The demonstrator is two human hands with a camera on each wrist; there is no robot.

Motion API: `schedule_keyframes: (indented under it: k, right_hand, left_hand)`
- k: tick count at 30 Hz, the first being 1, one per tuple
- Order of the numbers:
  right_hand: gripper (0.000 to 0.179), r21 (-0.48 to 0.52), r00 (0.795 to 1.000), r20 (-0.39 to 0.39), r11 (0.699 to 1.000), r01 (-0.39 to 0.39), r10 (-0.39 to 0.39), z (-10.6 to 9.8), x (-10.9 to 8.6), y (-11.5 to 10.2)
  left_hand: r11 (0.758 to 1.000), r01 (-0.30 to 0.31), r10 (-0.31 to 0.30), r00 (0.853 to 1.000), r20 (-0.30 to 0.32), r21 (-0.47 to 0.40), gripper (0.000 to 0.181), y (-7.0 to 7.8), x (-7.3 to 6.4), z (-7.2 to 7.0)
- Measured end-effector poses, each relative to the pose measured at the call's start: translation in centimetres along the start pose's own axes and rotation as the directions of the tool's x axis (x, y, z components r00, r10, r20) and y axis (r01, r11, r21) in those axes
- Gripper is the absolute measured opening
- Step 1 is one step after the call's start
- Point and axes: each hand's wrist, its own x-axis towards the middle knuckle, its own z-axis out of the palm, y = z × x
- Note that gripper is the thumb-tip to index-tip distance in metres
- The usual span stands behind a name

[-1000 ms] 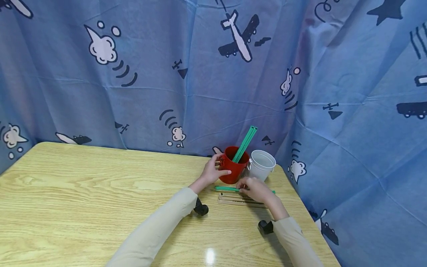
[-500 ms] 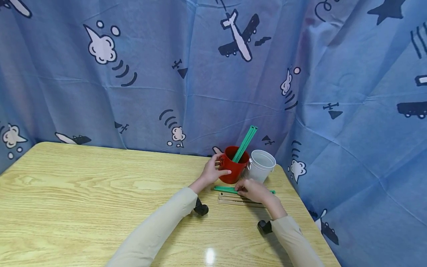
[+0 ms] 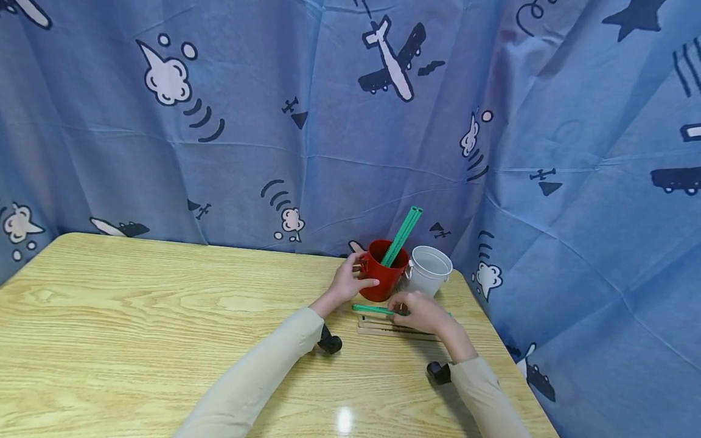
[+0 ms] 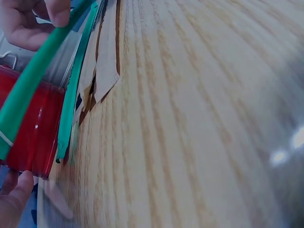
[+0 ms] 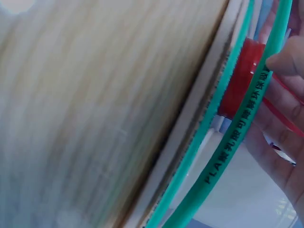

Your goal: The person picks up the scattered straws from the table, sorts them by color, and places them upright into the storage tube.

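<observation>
My left hand (image 3: pixel 346 281) holds the side of a small red bucket (image 3: pixel 383 285), thumb across its front. Two green wrapped straws (image 3: pixel 402 237) lean upright inside it. In front of the buckets, my right hand (image 3: pixel 420 312) pinches another green wrapped straw (image 5: pixel 237 128), printed with black lettering, between thumb and fingers. This straw is raised above the table and slants across both wrist views. Below it a second green straw (image 4: pixel 76 90) lies along the table. Nearer to me, beside that one, lie brown paper-wrapped sticks (image 3: pixel 378 330), partly hidden under the right hand in the head view.
A white bucket (image 3: pixel 425 277) with a wire handle stands right of the red one, close behind my right hand. The wooden table (image 3: pixel 164 316) ends at a blue patterned curtain (image 3: pixel 235 121) behind, with its right edge near the white bucket.
My right hand has shifted slightly left, then back right, with the pinched green straw. The left hand and the red bucket have stayed in place.
</observation>
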Motion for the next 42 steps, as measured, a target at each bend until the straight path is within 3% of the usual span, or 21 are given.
schedule_keyframes:
  k: [10, 19, 25, 28, 30, 37, 42]
  right_hand:
    - [0.010, 0.075, 0.996, -0.089, 0.996, 0.037, -0.030, -1.5, -0.7, -0.1]
    - [0.013, 0.196, 0.988, -0.153, 0.981, 0.015, 0.016, -3.6, -1.1, -0.8]
    - [0.011, 0.257, 0.967, -0.252, 0.966, 0.021, 0.046, -4.5, -1.2, -1.2]
    - [0.012, 0.263, 0.932, -0.356, 0.965, 0.026, 0.072, -4.9, -1.1, -1.6]
    - [0.012, 0.245, 0.894, -0.441, 0.969, 0.036, 0.079, -5.2, -1.0, -1.9]
    - [0.015, 0.175, 0.717, -0.693, 0.982, 0.063, 0.078, -6.1, -0.5, -2.7]
    - [0.017, 0.212, 0.624, -0.774, 0.973, 0.094, 0.108, -6.8, -0.1, -3.1]
  left_hand:
    - [1.000, 0.014, -0.013, 1.000, 0.014, -0.015, 0.066, 0.0, 0.0, -0.1]
    - [1.000, -0.013, 0.013, 1.000, 0.015, 0.007, 0.067, 0.0, 0.1, -0.1]
    - [1.000, 0.004, -0.004, 1.000, 0.011, 0.026, 0.067, -0.2, 0.1, -0.1]
    - [0.999, 0.015, -0.015, 1.000, 0.008, 0.029, 0.067, -0.2, 0.2, 0.0]
    - [0.999, 0.024, -0.024, 1.000, 0.005, 0.027, 0.068, -0.3, 0.2, 0.1]
    - [1.000, 0.014, -0.014, 1.000, 0.002, -0.007, 0.066, -0.4, 0.3, 0.2]
    - [1.000, 0.012, -0.012, 1.000, 0.001, -0.019, 0.066, -0.4, 0.2, 0.1]
